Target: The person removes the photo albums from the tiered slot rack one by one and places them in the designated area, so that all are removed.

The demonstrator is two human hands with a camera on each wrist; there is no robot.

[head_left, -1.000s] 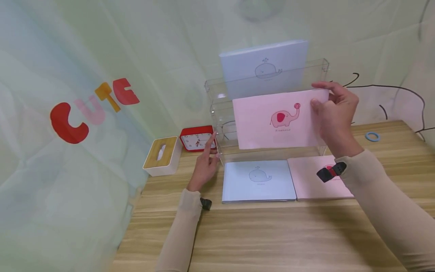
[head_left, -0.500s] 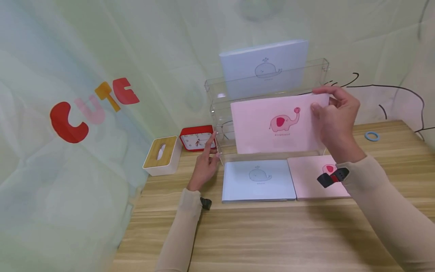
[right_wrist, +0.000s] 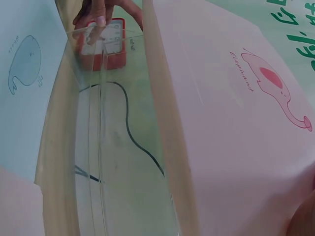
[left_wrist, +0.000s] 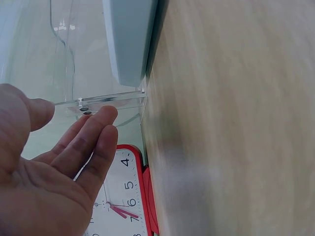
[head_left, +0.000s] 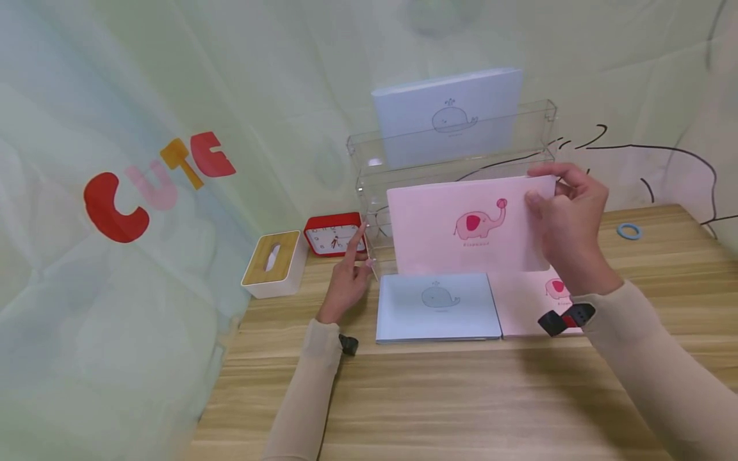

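Note:
My right hand [head_left: 573, 218] pinches the upper right corner of a pink notebook [head_left: 426, 224] with an elephant on its cover, thumb in front and fingers behind. The notebook hangs upright before the lower part of a clear acrylic rack [head_left: 533, 131]. In the right wrist view the pink notebook [right_wrist: 216, 118] shows brown page edges. My left hand [head_left: 344, 285] holds the rack's left side panel near the table; in the left wrist view thumb and fingertips meet the panel [left_wrist: 120, 100]. A blue whale notebook [head_left: 398, 96] stands in the rack's top tier.
On the table before the rack lie a blue whale notebook [head_left: 409, 323] and a pink elephant notebook [head_left: 521, 314], side by side. A red clock [head_left: 331, 224] and a tissue box [head_left: 294, 282] stand left of the rack. A blue ring [head_left: 621, 234] lies to the right.
My right hand has lowered the pink notebook in front of the rack, its bottom edge now overlapping the top of the notebooks on the table. The left hand has stayed at the side panel.

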